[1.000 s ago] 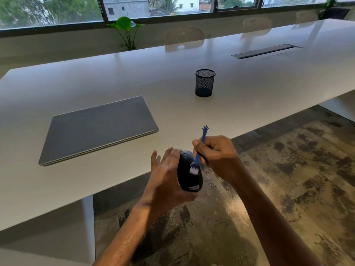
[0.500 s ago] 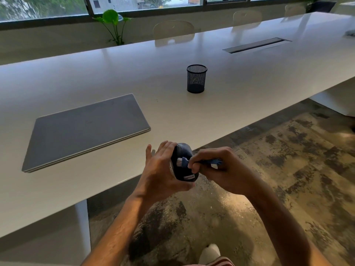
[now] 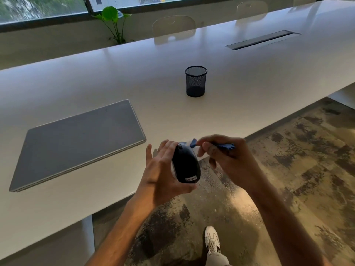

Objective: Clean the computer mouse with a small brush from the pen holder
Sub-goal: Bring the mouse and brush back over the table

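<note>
My left hand (image 3: 160, 173) holds a black computer mouse (image 3: 186, 164) upright in front of the table's near edge, thumb under its lower end and fingers behind it. My right hand (image 3: 228, 160) pinches a small blue brush (image 3: 222, 146) that lies nearly level. The brush's blurred head (image 3: 192, 143) sits at the mouse's top end, near the scroll wheel. The black mesh pen holder (image 3: 196, 81) stands alone farther back on the white table (image 3: 249, 77).
A closed grey laptop (image 3: 78, 139) lies on the table to the left of my hands. A recessed cable slot (image 3: 262, 39) is at the far right, chairs and a green plant (image 3: 113, 22) behind the table. Patterned floor and my shoe (image 3: 212, 240) are below.
The brush went from upright on the mouse's side to level, then up to the mouse's top end. The mouse's back now faces me. The view has tilted down.
</note>
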